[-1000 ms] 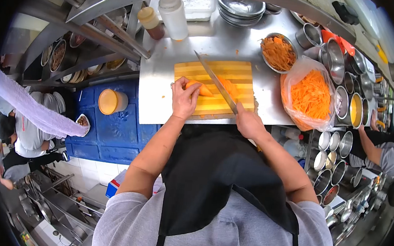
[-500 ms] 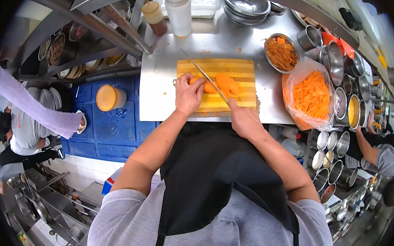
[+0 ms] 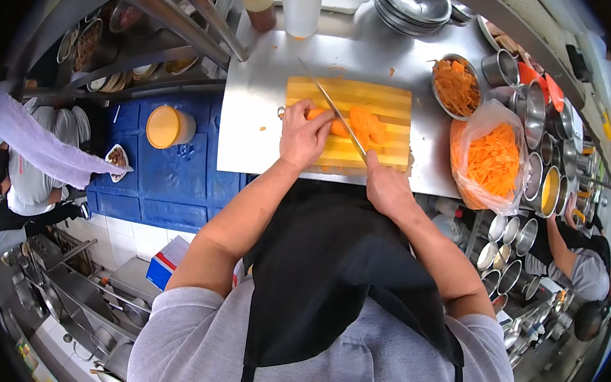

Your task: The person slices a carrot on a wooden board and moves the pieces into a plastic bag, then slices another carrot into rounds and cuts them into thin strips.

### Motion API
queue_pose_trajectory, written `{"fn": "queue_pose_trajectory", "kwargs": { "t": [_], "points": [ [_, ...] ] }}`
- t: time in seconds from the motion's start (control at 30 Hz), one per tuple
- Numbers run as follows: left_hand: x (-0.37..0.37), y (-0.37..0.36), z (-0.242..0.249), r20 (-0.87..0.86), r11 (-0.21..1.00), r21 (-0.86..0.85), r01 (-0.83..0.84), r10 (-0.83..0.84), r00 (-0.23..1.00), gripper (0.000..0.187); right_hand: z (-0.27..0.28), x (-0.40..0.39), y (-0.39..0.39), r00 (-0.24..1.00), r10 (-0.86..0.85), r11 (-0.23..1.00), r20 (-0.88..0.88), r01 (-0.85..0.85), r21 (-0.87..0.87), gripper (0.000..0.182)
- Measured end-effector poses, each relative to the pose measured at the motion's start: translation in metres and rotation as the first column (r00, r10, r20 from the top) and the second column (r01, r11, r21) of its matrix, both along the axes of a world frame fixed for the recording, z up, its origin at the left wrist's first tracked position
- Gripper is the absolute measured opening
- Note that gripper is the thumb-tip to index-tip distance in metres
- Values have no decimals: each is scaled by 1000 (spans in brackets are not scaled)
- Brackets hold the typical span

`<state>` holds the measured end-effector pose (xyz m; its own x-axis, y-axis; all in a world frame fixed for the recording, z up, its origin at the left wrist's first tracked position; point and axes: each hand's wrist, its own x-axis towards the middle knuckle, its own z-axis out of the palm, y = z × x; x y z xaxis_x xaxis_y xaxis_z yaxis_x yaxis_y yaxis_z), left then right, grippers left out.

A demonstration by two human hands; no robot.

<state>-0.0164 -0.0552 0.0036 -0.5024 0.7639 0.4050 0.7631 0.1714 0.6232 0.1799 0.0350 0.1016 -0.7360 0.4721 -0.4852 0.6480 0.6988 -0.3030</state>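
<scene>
On a yellow striped cutting board (image 3: 400, 105), my left hand (image 3: 304, 135) is closed over a peeled carrot (image 3: 316, 113), fingers bent and pressing it down. My right hand (image 3: 390, 188) grips the handle of a long kitchen knife (image 3: 341, 116), its handle mostly hidden in the fist. The blade slants across the board, just right of my left fingers, with its tip pointing to the far left. Right of the blade lie overlapping thin carrot slices (image 3: 368, 127). The board's near edge is close to the counter's front edge.
A plastic bag of shredded carrot (image 3: 493, 155) and a metal bowl of carrot peelings (image 3: 457, 86) stand to the right. Squeeze bottles (image 3: 302, 7) and stacked metal bowls (image 3: 413, 9) are behind. A lidded tub (image 3: 169, 128) sits on the blue surface (image 3: 178, 170). Co-workers stand at both sides.
The whole view has shifted slightly, so the board and counter sit a little farther right and higher. Both hands keep their grips on carrot and knife. At left, the co-worker's small dish shows more fully.
</scene>
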Motion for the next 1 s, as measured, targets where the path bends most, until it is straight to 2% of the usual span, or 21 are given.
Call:
{"fn": "queue_pose_trajectory", "kwargs": {
  "t": [0.27, 0.33, 0.5, 0.67, 0.73, 1.0],
  "points": [
    [-4, 2, -4, -7, 999, 39, 3, -3, 1000, 23, -29, -25, 15, 1000, -10, 1000, -20, 10, -18, 28],
    [0, 0, -4, 34, 1000, -19, -18, 19, 999, 25, -19, -24, 17, 1000, -24, 999, 0, 24, -27, 28],
    [-2, -1, -4, 49, 1000, -4, -13, 13, 999, 25, 17, -15, 9, 1000, -17, 998, 14, 18, -65, 24],
    [-2, -1, -5, 59, 1000, 8, -13, 12, 998, 24, 21, -1, 5, 1000, 4, 999, -18, -5, -54, 24],
    [-3, 0, -5, 23, 999, 51, 1, -3, 1000, 24, 15, -1, 4, 1000, -2, 998, -24, 1, -67, 24],
    [-2, 0, -3, 71, 1000, 19, -14, 13, 997, 23, -29, -34, 7, 999, -47, 998, -11, 46, -52, 31]
  ]
}}
